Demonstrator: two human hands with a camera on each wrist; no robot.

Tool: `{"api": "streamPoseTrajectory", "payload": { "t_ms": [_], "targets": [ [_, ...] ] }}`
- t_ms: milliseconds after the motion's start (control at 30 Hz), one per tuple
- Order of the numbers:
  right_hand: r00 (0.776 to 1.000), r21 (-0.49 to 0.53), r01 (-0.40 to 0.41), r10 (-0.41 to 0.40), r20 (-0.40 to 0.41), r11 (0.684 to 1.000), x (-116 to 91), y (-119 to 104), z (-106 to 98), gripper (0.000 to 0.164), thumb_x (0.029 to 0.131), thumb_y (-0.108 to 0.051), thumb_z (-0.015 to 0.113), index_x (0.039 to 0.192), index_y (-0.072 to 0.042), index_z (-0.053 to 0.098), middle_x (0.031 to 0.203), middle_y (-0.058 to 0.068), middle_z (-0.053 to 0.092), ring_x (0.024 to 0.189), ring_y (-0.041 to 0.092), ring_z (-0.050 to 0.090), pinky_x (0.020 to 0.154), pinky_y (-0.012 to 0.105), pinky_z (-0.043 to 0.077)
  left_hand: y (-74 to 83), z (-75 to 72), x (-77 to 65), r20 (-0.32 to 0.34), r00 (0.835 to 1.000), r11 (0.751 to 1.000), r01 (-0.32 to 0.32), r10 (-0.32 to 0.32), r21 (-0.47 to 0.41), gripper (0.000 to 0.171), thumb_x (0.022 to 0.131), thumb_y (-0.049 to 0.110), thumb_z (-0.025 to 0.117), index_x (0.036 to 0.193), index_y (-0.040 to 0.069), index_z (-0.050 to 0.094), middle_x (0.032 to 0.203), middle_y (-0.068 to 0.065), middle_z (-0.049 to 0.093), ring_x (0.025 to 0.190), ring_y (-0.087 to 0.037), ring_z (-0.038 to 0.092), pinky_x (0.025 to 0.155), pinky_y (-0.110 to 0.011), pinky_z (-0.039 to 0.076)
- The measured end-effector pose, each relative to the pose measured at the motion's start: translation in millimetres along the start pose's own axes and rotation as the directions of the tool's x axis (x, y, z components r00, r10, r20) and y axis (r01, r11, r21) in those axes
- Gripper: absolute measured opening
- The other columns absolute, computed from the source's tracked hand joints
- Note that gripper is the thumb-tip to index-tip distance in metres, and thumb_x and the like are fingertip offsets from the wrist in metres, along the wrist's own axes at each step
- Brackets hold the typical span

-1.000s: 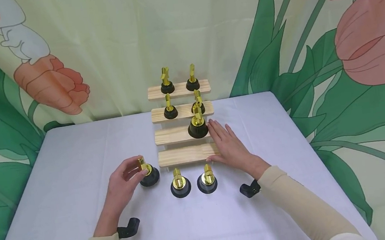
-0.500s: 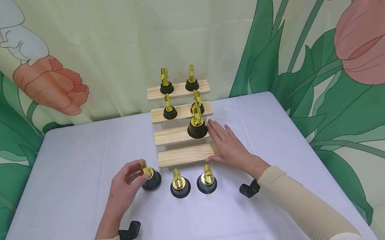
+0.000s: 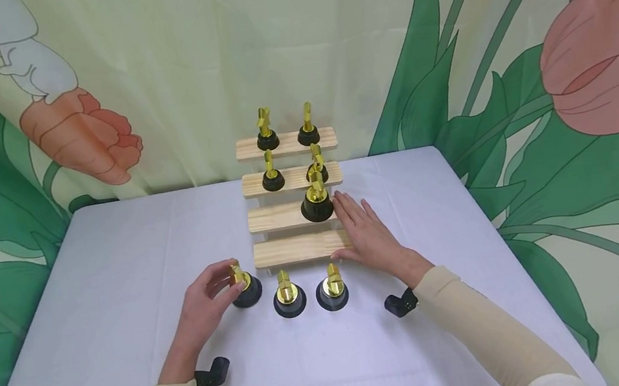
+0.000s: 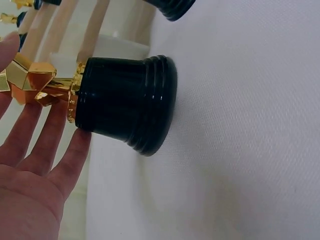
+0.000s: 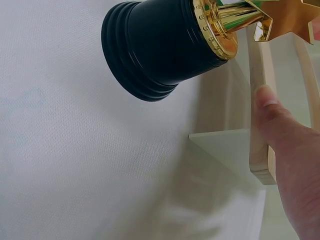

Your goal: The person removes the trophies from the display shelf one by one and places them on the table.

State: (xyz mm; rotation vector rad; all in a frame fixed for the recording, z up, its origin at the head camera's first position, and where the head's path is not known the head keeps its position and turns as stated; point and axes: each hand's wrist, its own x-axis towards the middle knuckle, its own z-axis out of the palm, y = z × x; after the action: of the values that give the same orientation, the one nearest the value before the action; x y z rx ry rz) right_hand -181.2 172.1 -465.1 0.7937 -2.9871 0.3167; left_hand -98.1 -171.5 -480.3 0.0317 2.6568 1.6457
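Note:
My left hand (image 3: 204, 302) pinches the gold star top of a trophy (image 3: 248, 292) left of the wooden tiered rack (image 3: 288, 251). Its black base (image 4: 125, 100) is low over the white cloth; whether it touches, I cannot tell. My right hand (image 3: 370, 237) lies along the rack's right side with fingers extended. Its fingertips are right beside a large trophy (image 3: 318, 208) on the second tier from the front, contact unclear. In the right wrist view the thumb (image 5: 270, 107) rests on the edge of a wooden board (image 5: 260, 145).
Two star trophies, one left (image 3: 289, 298) and one right (image 3: 332, 292), stand on the cloth in front of the rack. Smaller trophies occupy the upper tiers, among them one at the top left (image 3: 267, 139). A printed curtain (image 3: 174, 81) hangs behind the table (image 3: 124, 293).
My left hand has moved a little to the right and toward me, bringing the trophy along with it. The right hand stays in place beside the rack.

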Motion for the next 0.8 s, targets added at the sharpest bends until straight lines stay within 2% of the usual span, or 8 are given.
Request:
{"api": "streamPoseTrajectory", "payload": {
  "t_ms": [267, 600, 800],
  "targets": [
    [1.0, -0.006, -0.006, 0.007, 0.008, 1.0, 0.8, 0.0, -0.5, 0.115, 0.082, -0.054, 0.074, 0.158, -0.002, 0.005, 0.167, 0.016, 0.003, 0.155, 0.031, 0.007, 0.126, 0.054, 0.009, -6.4, 4.6, -3.3, -0.044, 0.998, 0.996, -0.05, 0.053, 0.07, 0.048, 0.091, 0.03, 0.073, 0.133, 0.015, 0.057, 0.134, -0.008, 0.061, 0.123, -0.028, 0.06, 0.103, -0.032, 0.052],
    [1.0, 0.004, -0.006, 0.006, 0.004, 1.0, -1.0, -2.1, -3.3, 0.114, 0.082, -0.052, 0.075, 0.158, -0.001, 0.007, 0.167, 0.017, 0.004, 0.155, 0.032, 0.007, 0.126, 0.055, 0.01, -1.2, 0.9, 0.7, 0.014, 1.0, 0.999, -0.003, 0.004, -0.037, 0.048, 0.09, 0.02, 0.074, 0.133, 0.013, 0.056, 0.138, -0.006, 0.059, 0.132, -0.027, 0.055, 0.114, -0.038, 0.042],
    [1.0, 0.009, -0.005, 0.005, 0.002, 1.0, -1.5, -3.0, -4.1, 0.114, 0.082, -0.051, 0.075, 0.158, -0.001, 0.007, 0.167, 0.017, 0.005, 0.155, 0.031, 0.007, 0.126, 0.055, 0.01, -3.0, 0.6, -0.7, 0.012, 1.0, 0.998, 0.024, -0.023, -0.065, 0.048, 0.09, 0.017, 0.073, 0.134, 0.014, 0.055, 0.138, -0.005, 0.058, 0.132, -0.025, 0.055, 0.114, -0.037, 0.041]
  ]
}}
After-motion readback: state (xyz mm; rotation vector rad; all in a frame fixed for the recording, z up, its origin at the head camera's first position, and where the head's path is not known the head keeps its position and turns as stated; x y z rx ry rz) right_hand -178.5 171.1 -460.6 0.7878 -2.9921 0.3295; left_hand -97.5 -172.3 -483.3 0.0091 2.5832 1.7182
